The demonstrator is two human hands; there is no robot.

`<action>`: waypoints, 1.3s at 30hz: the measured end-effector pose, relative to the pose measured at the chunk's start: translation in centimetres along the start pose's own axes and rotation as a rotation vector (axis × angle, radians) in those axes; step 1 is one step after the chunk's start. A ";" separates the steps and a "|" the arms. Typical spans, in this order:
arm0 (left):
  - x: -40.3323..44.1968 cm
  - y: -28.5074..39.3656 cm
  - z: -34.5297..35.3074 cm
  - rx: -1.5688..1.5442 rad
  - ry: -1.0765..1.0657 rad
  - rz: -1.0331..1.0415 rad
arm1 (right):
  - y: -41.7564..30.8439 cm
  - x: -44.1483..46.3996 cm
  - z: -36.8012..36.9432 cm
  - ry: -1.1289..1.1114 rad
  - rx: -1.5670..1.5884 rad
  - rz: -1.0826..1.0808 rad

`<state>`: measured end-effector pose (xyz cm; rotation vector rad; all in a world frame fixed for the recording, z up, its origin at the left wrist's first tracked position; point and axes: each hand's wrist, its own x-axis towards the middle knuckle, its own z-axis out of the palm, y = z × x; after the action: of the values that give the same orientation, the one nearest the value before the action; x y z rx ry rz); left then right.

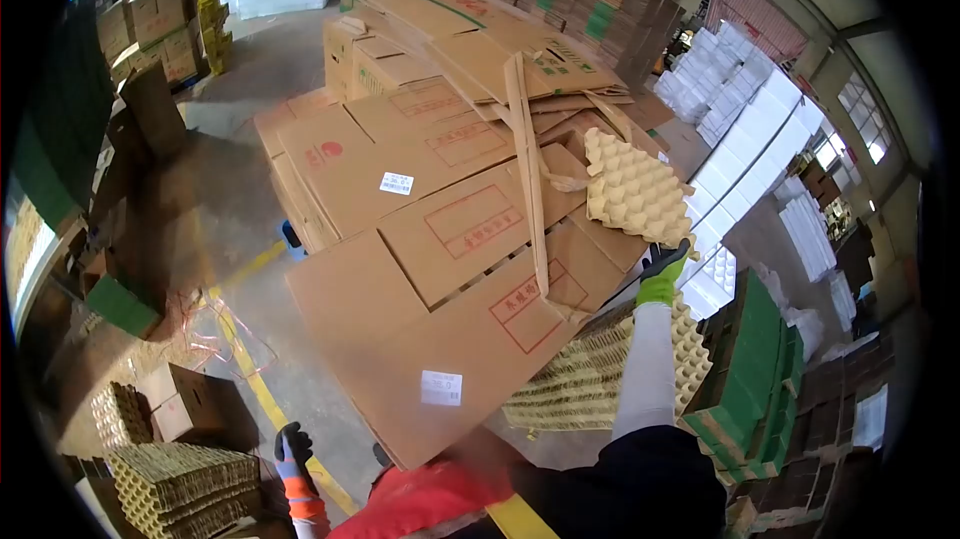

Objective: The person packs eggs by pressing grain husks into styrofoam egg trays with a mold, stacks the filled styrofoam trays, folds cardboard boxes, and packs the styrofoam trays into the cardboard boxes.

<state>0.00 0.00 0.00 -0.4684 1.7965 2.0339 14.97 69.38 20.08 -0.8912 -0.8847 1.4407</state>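
Observation:
My right hand (662,267), in a black and lime-green glove, is closed on the lower corner of a tan moulded-pulp egg tray (638,189). The tray is tilted up over the right end of a pile of flattened cardboard boxes (400,229). My left hand (293,445), in a dark-fingered glove with an orange cuff, hangs low beside the pile. Its fingers look loosely apart, and nothing shows in them. A folded cardboard strip (528,169) lies across the boxes. Below my right forearm is a stack of egg trays (575,379).
Another egg tray stack (185,484) stands on the floor at lower left, near an opened carton (185,404). Green-sided stacked cardboard (745,379) is at right. White foam boxes (745,154) rise behind. Loose pink strapping (215,324) lies by the yellow floor line (250,369).

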 end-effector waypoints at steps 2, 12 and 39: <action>0.0 -3.7 -1.5 -0.026 0.097 -0.043 | -1.5 -0.1 1.3 0.050 -0.042 -0.044; -0.8 -0.4 4.2 -0.061 -0.036 -0.049 | 1.6 3.4 2.1 0.031 -0.082 -0.371; -1.7 7.9 12.7 -0.192 -0.255 0.291 | 1.5 -15.1 -20.0 0.403 0.353 -0.103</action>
<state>-2.38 11.66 9.28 0.0080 1.5982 2.3507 33.04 54.72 10.72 -0.8138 -0.3557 1.2198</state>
